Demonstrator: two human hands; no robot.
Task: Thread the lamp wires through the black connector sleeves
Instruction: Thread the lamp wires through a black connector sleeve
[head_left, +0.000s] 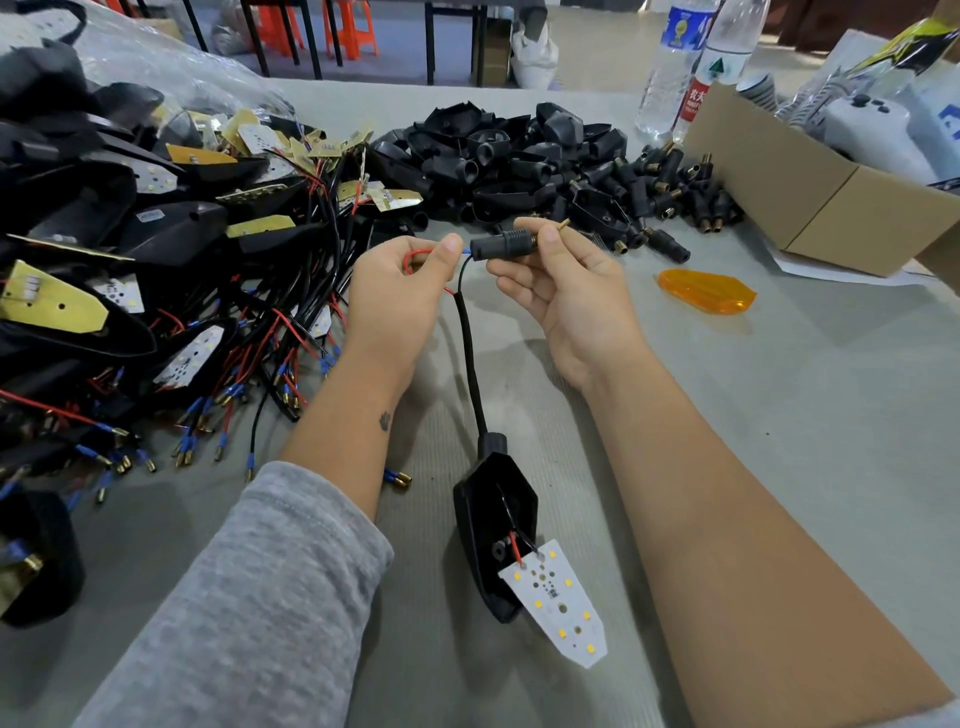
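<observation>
Both hands meet above the grey table (779, 415), just above the middle of the view, with the black connector sleeve (501, 244) held level between them. The right hand (566, 291) grips the sleeve from its 4 o'clock side, thumb and fingers curled round the ribbed body, and a brass terminal (561, 224) pokes out past the fingertips at the sleeve's 2 o'clock end. The left hand (400, 291) sits at the sleeve's 8 o'clock, its thumb and forefinger pinching the red wire (421, 260), which loops between those fingers close to the sleeve's open mouth; a blue-capped tip shows right at that mouth. The black wire (461, 275) runs from the mouth down toward 6 o'clock, joining the red one in a black sheathed cable (472, 364) that drops between the two wrists to the lamp housing (493, 514) lying on the table at 6 o'clock from the hands. A white LED board (563, 605) sticks out of the housing's near end. At 9 o'clock from the left hand lies a heap of wired lamps (156, 270); at 12 o'clock a pile of black housings and sleeves (545, 161); at 3 o'clock from the right hand an orange lens (709, 291), with a cardboard box (831, 208) beyond it.
</observation>
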